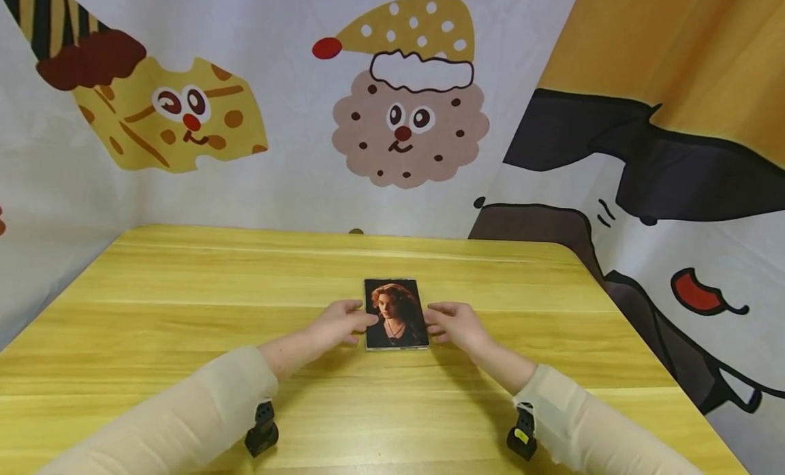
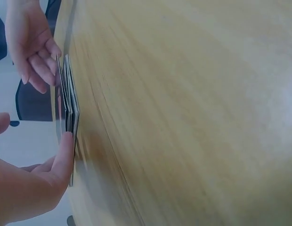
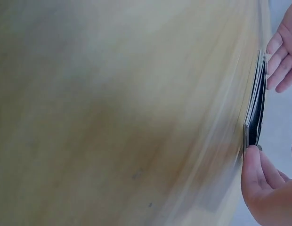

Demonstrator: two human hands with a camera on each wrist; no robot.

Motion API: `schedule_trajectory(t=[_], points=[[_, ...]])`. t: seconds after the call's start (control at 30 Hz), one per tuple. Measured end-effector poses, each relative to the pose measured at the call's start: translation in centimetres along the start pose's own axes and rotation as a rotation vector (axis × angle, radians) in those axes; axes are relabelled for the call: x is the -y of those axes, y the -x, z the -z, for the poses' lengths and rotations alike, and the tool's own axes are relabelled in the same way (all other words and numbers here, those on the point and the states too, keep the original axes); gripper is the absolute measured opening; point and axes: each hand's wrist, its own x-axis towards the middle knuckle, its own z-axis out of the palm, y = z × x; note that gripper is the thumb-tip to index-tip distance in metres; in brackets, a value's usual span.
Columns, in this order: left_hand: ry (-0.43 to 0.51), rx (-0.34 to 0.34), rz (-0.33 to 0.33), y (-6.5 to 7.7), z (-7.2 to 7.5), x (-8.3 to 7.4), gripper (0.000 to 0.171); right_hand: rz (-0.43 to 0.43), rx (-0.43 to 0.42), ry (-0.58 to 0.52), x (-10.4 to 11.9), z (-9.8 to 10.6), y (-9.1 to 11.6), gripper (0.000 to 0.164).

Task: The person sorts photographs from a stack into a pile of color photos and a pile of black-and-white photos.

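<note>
A stack of photo cards (image 1: 398, 325) lies near the middle of the table, its top picture showing a person with reddish hair in dark clothing. At its left edge is my left hand (image 1: 336, 324), thumb reaching over the border of the picture. My right hand (image 1: 456, 328) touches the opposite edge with relaxed fingers. Seen edge-on in the left wrist view, the cards (image 2: 69, 103) show as several thin layers with small gaps between them. In the right wrist view a fingertip of the right hand (image 3: 266, 181) meets the near end of the stack.
The wood-grain table (image 1: 184, 277) has rounded far corners. Behind it hangs a white cloth (image 1: 294, 155) printed with cartoon cheese and a cookie in a hat. Small black devices (image 1: 262, 428) are strapped at both wrists over pale sleeves (image 1: 184, 410).
</note>
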Motion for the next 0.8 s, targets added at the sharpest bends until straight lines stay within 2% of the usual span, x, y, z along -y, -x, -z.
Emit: schedule_trajectory(t=[0.47, 0.6, 0.8], points=[[0.008, -0.028, -0.036, -0.3, 0.0, -0.1, 0.061, 0.026, -0.019, -0.035, 0.4, 0.0, 0.2, 0.042], [0.080, -0.077, -0.051, -0.9, -0.4, 0.1, 0.061, 0.022, -0.054, -0.087, 0.3, -0.2, 0.2, 0.044], [0.197, -0.135, -0.038, -1.5, -0.5, 0.2, 0.056, -0.012, -0.082, -0.191, 0.2, -0.9, 0.2, 0.043]])
